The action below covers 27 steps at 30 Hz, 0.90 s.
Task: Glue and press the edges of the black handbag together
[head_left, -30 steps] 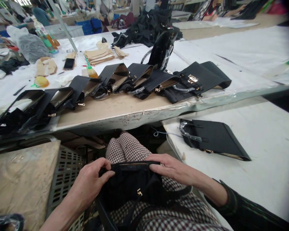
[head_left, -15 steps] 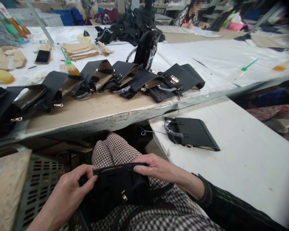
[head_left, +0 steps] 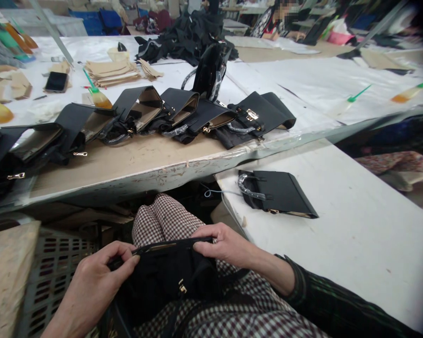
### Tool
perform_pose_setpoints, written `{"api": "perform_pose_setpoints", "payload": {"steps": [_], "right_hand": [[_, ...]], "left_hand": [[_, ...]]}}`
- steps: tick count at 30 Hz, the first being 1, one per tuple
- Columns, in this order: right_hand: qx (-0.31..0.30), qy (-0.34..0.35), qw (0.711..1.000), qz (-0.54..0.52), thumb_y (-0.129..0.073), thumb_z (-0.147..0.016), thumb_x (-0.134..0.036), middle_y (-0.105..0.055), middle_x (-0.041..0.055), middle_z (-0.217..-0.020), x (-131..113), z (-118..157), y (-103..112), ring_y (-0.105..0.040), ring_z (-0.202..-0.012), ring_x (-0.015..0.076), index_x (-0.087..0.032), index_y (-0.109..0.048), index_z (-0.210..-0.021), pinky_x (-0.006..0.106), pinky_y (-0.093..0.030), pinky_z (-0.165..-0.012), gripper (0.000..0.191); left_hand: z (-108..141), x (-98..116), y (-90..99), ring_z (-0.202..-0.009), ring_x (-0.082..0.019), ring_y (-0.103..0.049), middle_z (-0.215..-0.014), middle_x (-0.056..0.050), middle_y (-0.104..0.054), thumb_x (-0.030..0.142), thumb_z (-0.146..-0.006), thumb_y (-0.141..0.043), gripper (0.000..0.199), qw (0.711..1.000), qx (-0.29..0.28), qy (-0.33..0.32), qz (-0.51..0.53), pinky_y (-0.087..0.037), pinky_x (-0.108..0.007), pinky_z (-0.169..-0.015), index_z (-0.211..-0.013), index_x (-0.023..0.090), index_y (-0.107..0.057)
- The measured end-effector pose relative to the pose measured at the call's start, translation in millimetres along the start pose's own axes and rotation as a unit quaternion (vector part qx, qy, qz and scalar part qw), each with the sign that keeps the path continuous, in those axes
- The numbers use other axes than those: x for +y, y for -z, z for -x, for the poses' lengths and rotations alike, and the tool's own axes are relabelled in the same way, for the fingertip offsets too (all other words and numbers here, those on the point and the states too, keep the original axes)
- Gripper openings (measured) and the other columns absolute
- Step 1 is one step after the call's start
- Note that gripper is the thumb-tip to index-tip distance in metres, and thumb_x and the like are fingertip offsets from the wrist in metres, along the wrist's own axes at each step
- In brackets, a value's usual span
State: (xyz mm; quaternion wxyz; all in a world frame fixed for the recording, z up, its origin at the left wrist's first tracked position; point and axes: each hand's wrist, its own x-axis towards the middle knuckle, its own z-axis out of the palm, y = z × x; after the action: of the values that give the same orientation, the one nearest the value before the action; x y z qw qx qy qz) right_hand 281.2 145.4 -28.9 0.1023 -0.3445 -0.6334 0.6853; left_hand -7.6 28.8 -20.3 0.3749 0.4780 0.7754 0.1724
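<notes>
A black bag [head_left: 165, 277] with a small gold clasp rests on my lap over a checked cloth. My left hand [head_left: 100, 277] pinches the left end of its top edge between thumb and fingers. At the right end of the same edge, my right hand [head_left: 222, 244] is closed on it, thumb on the near side. The bag's lower part is dark and hard to make out. On the white table to the right lies another black bag [head_left: 285, 190] with plastic-wrapped handles.
Several black bags [head_left: 183, 105] line the long table ahead. Behind them are a black pile [head_left: 193, 35], tan pieces [head_left: 111, 72], a phone [head_left: 56, 81] and glue bottles [head_left: 99, 97]. A plastic crate [head_left: 56, 267] stands at lower left. People are farther back.
The whole view has shifted slightly, so the table and bags appear a little farther left. Both hands keep their grip on the bag's top edge.
</notes>
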Motion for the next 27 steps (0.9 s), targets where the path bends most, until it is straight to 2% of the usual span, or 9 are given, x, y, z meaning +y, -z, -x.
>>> {"api": "perform_pose_setpoints", "payload": {"steps": [3, 7, 11, 13, 16, 19, 22, 27], "right_hand": [[0.001, 0.017, 1.000, 0.003, -0.062, -0.084, -0.018, -0.068, 0.0006, -0.093, -2, 0, 0, -0.059, -0.083, 0.0142, -0.017, -0.071, -0.103, 0.023, -0.046, -0.074, 0.020], [0.024, 0.095, 0.995, 0.031, -0.066, -0.078, -0.010, -0.064, 0.0018, -0.112, -10, 1, 2, -0.060, -0.099, 0.0155, -0.020, -0.059, -0.116, 0.027, -0.047, -0.089, 0.040], [-0.028, 0.180, 0.970, 0.163, -0.064, -0.077, -0.002, -0.063, 0.0019, -0.110, -22, -2, 8, -0.058, -0.104, 0.0158, -0.019, -0.063, -0.108, 0.029, -0.044, -0.096, 0.036], [-0.046, 0.198, 0.954, 0.220, -0.063, -0.078, -0.001, -0.064, 0.0023, -0.108, -26, -4, 9, -0.058, -0.105, 0.0161, -0.018, -0.064, -0.106, 0.029, -0.043, -0.097, 0.033], [-0.050, 0.200, 0.944, 0.256, -0.067, -0.080, -0.007, -0.064, 0.0023, -0.106, -27, -6, 9, -0.059, -0.102, 0.0158, -0.018, -0.066, -0.104, 0.028, -0.045, -0.094, 0.027], [-0.045, 0.200, 0.942, 0.266, -0.071, -0.085, -0.020, -0.065, 0.0021, -0.104, -25, -5, 7, -0.061, -0.101, 0.0155, -0.019, -0.069, -0.103, 0.027, -0.046, -0.092, 0.018], [-0.029, 0.191, 0.938, 0.288, -0.070, -0.088, -0.032, -0.066, 0.0025, -0.106, -23, -2, 4, -0.061, -0.100, 0.0157, -0.021, -0.072, -0.103, 0.026, -0.047, -0.088, 0.019], [0.005, 0.180, 0.938, 0.298, -0.067, -0.090, -0.035, -0.067, 0.0040, -0.104, -22, 2, -3, -0.063, -0.095, 0.0162, -0.019, -0.073, -0.089, 0.026, -0.048, -0.083, 0.017]], "left_hand": [[3, 0, 3.8, -0.104, -0.022, -0.063, -0.113, 0.002, -0.068, 0.057, -0.081, -0.062, 0.036, 0.999, -0.032, -0.033, 0.004, -0.041, -0.029, -0.090, -0.068, 0.024, -0.056], [9, 1, 10.2, -0.121, -0.026, -0.055, -0.134, 0.000, -0.058, 0.053, -0.084, -0.061, 0.033, 0.994, -0.064, -0.089, -0.007, -0.037, -0.036, -0.104, -0.068, 0.024, -0.058], [16, 6, 13.2, -0.127, -0.028, -0.051, -0.144, 0.000, -0.052, 0.048, -0.084, -0.062, 0.030, 0.988, -0.095, -0.120, -0.008, -0.035, -0.044, -0.110, -0.066, 0.023, -0.057], [20, 9, 13.9, -0.127, -0.029, -0.051, -0.145, 0.000, -0.051, 0.044, -0.084, -0.062, 0.029, 0.987, -0.097, -0.127, -0.003, -0.034, -0.046, -0.112, -0.064, 0.023, -0.056], [25, 11, 15.1, -0.128, -0.030, -0.051, -0.146, -0.001, -0.051, 0.042, -0.082, -0.063, 0.028, 0.987, -0.092, -0.134, 0.008, -0.035, -0.048, -0.112, -0.062, 0.023, -0.058], [29, 9, 15.8, -0.128, -0.032, -0.051, -0.146, -0.001, -0.051, 0.041, -0.079, -0.065, 0.027, 0.988, -0.080, -0.130, 0.032, -0.035, -0.050, -0.112, -0.060, 0.023, -0.059], [31, 9, 15.2, -0.128, -0.033, -0.051, -0.146, -0.002, -0.052, 0.042, -0.078, -0.067, 0.027, 0.989, -0.071, -0.115, 0.056, -0.032, -0.052, -0.113, -0.060, 0.023, -0.061], [32, 15, 10.4, -0.127, -0.033, -0.052, -0.141, -0.002, -0.057, 0.051, -0.077, -0.066, 0.035, 0.993, -0.030, -0.077, 0.087, -0.031, -0.050, -0.114, -0.058, 0.023, -0.058]]}}
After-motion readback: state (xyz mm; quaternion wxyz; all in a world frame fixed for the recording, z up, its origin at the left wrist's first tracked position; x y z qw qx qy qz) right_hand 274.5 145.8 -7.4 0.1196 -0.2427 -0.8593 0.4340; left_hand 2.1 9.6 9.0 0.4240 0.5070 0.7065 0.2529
